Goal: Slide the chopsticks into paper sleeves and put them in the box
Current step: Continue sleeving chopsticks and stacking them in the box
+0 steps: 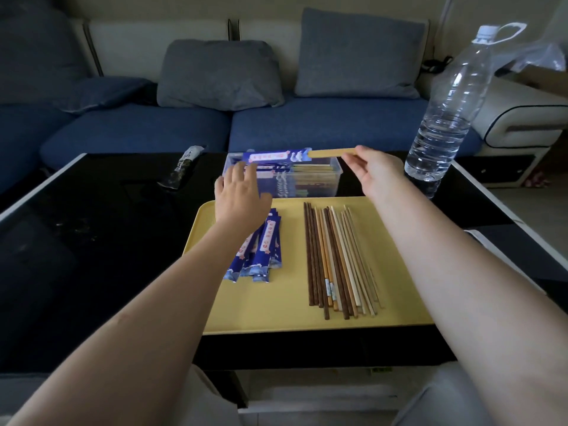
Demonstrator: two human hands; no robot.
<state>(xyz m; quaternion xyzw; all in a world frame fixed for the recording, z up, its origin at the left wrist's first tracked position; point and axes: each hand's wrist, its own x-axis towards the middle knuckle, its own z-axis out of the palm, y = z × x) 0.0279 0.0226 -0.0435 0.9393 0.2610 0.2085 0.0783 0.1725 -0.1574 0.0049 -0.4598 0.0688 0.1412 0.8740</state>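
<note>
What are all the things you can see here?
sleeved light wooden chopstick pair: one, blue paper sleeve, held over box
clear plastic box: one, behind tray, holding sleeved pairs
blue paper sleeves: a pile, tray's left
bare wooden chopsticks: many, brown and pale, tray's right
yellow plastic tray: one, on table
black glossy table: one
clear water bottle: one, table's right
blue sofa: one, grey cushions, behind
left hand: open, near box
right hand: pinching chopstick ends

Sleeved chopsticks above box
</note>
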